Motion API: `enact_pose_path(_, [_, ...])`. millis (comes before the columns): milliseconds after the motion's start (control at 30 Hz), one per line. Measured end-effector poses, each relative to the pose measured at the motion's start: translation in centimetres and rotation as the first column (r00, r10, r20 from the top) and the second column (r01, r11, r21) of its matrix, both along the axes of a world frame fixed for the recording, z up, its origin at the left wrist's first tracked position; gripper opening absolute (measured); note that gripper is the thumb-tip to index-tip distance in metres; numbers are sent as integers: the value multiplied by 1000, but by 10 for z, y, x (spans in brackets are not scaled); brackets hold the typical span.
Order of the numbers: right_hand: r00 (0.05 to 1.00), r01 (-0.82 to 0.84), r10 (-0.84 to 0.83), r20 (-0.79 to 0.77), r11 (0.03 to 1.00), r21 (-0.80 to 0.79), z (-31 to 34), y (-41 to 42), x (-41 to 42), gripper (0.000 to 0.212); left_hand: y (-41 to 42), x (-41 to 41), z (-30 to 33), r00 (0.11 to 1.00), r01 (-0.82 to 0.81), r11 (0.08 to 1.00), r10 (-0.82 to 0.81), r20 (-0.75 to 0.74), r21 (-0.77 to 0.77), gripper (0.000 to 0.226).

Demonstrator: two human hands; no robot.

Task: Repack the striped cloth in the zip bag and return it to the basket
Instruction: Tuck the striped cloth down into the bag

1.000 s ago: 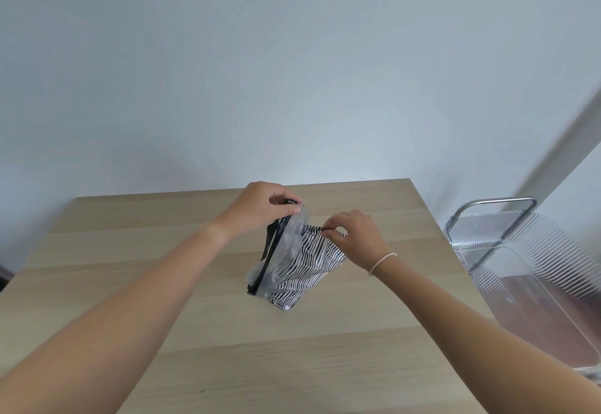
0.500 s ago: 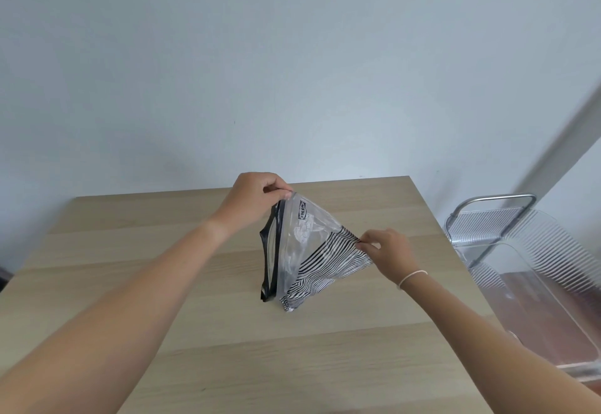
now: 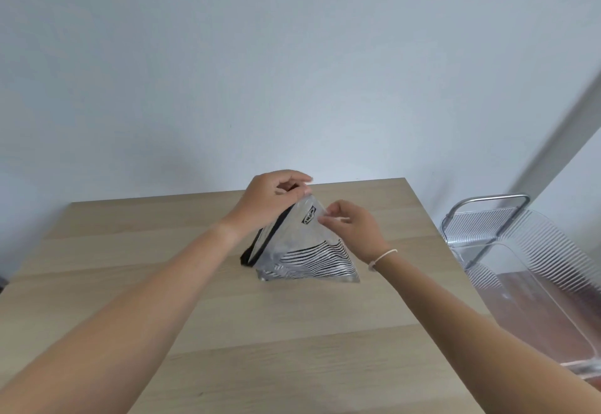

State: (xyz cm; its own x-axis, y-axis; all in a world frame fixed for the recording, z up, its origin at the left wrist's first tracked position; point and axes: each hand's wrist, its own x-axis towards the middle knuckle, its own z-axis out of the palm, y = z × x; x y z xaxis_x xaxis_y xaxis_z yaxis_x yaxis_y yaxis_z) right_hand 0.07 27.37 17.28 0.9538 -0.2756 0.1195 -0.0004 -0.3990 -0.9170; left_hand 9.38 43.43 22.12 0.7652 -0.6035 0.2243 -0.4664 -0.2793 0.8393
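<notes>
Right hand [image 3: 353,229] risen from bag's side to its top, both hands' fingers [image 3: 292,184] pinched shut on zip bag [image 3: 292,244], striped cloth [image 3: 318,259] inside below

zip bag [image 3: 292,238] is clear glossy plastic, a bit crinkly, with black-and-white striped cloth [image 3: 320,259] inside. Table [image 3: 260,332] is pale matt wood-grain. Basket [image 3: 533,270] is ribbed see-through plastic with a brushed metal handle [image 3: 487,200].

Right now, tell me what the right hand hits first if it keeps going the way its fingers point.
The right hand points left and slightly away, fingertips at the zip bag's upper edge. It would likely meet that clear plastic first, then the left hand pinching the top, though depth is unclear.
</notes>
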Motion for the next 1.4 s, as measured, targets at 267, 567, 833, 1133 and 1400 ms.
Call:
enact_pose_path(267, [989, 13, -107, 99, 741, 672, 20, -11, -4, 18, 54, 6, -58, 866, -282, 953, 202, -458, -112, 42])
enact_pose_path(567, [993, -23, -97, 71, 432, 902, 21, -18, -3, 28, 51, -6, -95, 835, -45, 997, 74, -545, 67, 36])
enact_pose_path(833, [915, 387, -344, -210, 601, 699, -4, -39, -6, 8, 45, -3, -95, 921, -131, 990, 143, -362, 56, 9])
enact_pose_path(1133, [961, 233, -185, 205, 942, -241, 15, 4, 2, 23, 29, -1, -80, 978, -193, 981, 195, -70, 39, 22])
enact_pose_path(1400, [979, 190, -199, 45, 812, -552, 22, 22, 22, 25, 22, -9, -74, 988, -151, 986, 148, 50, 76, 22])
